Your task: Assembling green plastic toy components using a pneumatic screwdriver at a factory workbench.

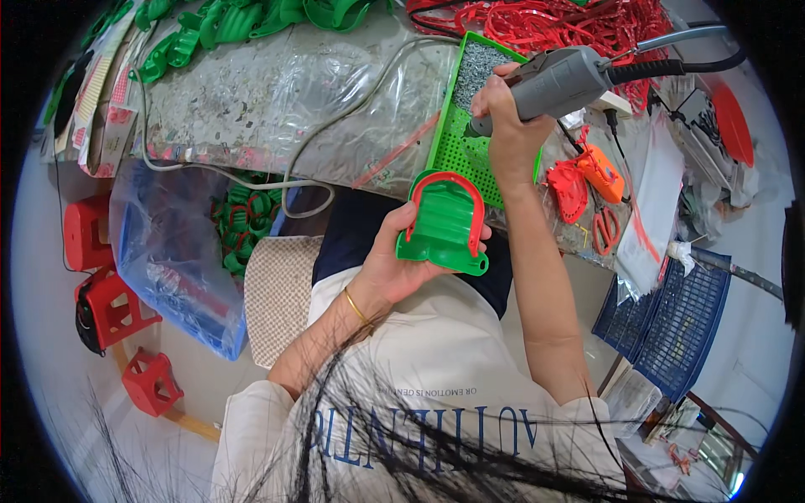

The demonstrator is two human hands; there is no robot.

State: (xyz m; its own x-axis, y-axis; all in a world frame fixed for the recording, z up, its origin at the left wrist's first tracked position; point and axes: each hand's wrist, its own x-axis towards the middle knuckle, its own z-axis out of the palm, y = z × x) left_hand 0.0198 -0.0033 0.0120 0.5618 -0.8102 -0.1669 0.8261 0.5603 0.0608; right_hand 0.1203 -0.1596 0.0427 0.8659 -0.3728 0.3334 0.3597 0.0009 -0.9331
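Observation:
My left hand (379, 275) is closed around the edge of a curved green plastic part (443, 220), holding it in front of my lap. A red U-shaped strip (480, 201) lies along the part's rim. My right hand (513, 138) grips a grey power screwdriver (560, 82), its fingers wrapped around the body. The tool's nose points down and left over a green perforated tray (453, 138). Small silvery pieces, apparently screws (480, 74), are heaped at the tray's far end. Whether the tool's tip touches anything is too small to tell.
Green plastic parts (226, 25) pile up at the table's far left, and red strips (545, 25) at the back. An orange device (602, 172) and red scissors (605, 230) lie right. A lined blue bin (176, 277) stands left by red stools (151, 383). A cable (323, 126) crosses the table.

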